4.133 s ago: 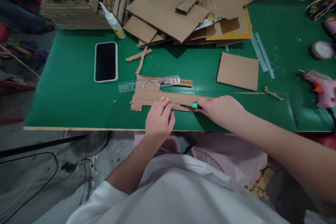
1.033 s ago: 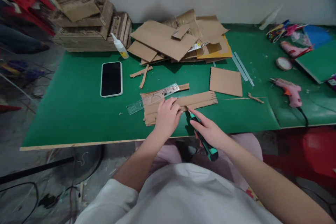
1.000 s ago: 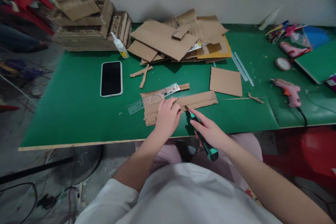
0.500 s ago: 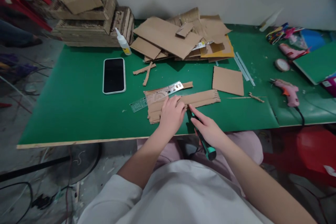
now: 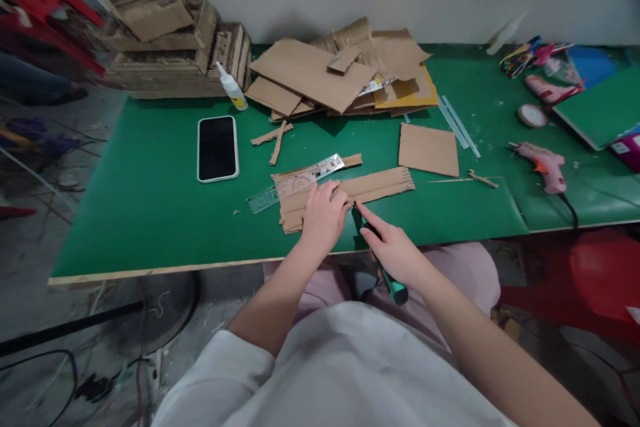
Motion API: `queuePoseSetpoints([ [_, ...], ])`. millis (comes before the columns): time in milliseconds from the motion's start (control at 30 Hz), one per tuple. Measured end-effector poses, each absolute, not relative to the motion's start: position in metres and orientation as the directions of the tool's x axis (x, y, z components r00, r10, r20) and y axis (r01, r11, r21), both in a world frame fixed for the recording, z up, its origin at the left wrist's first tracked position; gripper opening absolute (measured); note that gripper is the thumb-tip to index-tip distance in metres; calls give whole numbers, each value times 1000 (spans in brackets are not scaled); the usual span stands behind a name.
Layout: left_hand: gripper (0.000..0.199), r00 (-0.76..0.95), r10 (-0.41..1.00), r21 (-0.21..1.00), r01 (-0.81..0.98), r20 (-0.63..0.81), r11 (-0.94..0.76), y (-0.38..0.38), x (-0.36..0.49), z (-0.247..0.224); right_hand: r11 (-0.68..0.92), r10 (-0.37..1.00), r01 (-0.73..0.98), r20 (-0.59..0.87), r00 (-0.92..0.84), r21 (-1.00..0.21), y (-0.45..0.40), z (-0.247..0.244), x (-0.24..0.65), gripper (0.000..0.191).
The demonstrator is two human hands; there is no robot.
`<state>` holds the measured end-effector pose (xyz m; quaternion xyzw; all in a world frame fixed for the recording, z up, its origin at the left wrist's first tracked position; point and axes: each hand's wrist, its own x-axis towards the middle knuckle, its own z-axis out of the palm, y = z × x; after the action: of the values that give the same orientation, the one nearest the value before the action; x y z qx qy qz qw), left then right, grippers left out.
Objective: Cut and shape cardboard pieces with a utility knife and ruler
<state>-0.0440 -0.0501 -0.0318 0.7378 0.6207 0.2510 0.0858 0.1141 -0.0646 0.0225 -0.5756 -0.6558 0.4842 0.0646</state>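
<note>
My right hand is wrapped round a green and black utility knife, index finger stretched along it towards the tip. The knife's tip is at the near edge of a torn corrugated cardboard strip; the blade itself is too small to make out. Bent fingers of my left hand press the cardboard down onto the table, just left of the knife tip, hiding part of it. A clear plastic ruler lies slanted over the strip's left part, beyond my left hand, with another narrow cardboard piece under its right end.
On the green table lie a phone, crossed cardboard scraps, a square cardboard piece, glue sticks and a pink glue gun. Behind stand a glue bottle, a cardboard pile and stacked cardboard boxes.
The view has shifted slightly. My right hand and the knife stay at the strip's near edge, with little visible movement; my left hand still presses on the cardboard.
</note>
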Motion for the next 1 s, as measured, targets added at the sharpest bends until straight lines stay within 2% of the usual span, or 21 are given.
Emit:
queuePoseSetpoints([
  [133,11,97,962,428,881,256,-203,-49,-44,-30,-120,809,705,-481,-338,-699,-75,24,119,55],
  [333,11,97,971,422,887,220,-184,-48,-45,-28,-5,776,760,-482,-407,-650,-85,28,149,55],
  [400,21,124,970,403,893,210,-202,-44,-48,-26,56,829,850,-449,-332,-524,-77,28,166,59],
  [500,38,215,953,360,889,214,-282,-36,-55,-23,62,947,982,-300,-113,-177,-53,24,193,61],
  [567,39,279,931,326,880,235,-346,-33,-60,-22,12,982,1000,-190,-15,-18,-35,19,209,59],
  [633,36,314,909,287,875,274,-389,-31,-64,-23,-38,993,998,-108,43,50,-20,14,222,57],
  [733,35,294,885,250,884,361,-396,-32,-67,-24,-28,1000,998,12,27,64,-7,8,231,56],
  [800,36,264,864,245,887,428,-392,-32,-66,-24,24,993,998,119,-18,-49,-3,6,226,53],
  [833,37,256,852,244,885,456,-396,-32,-66,-23,47,989,982,149,-19,-185,-2,6,219,51],
  [867,37,253,842,244,882,477,-403,-32,-65,-22,50,991,919,134,3,-391,-2,5,210,49],
  [900,38,253,833,243,879,491,-411,-33,-64,-21,28,996,792,82,28,-610,-3,5,198,47],
  [933,38,257,826,239,877,502,-418,-33,-63,-20,-55,998,568,-50,25,-821,-3,4,184,46],
  [967,39,262,820,233,875,509,-425,-33,-62,-19,-188,979,270,-201,-21,-944,-4,2,169,45],
  [1000,39,268,813,225,874,517,-431,-33,-62,-18,-230,968,163,-243,-66,-959,-5,0,154,44],
])
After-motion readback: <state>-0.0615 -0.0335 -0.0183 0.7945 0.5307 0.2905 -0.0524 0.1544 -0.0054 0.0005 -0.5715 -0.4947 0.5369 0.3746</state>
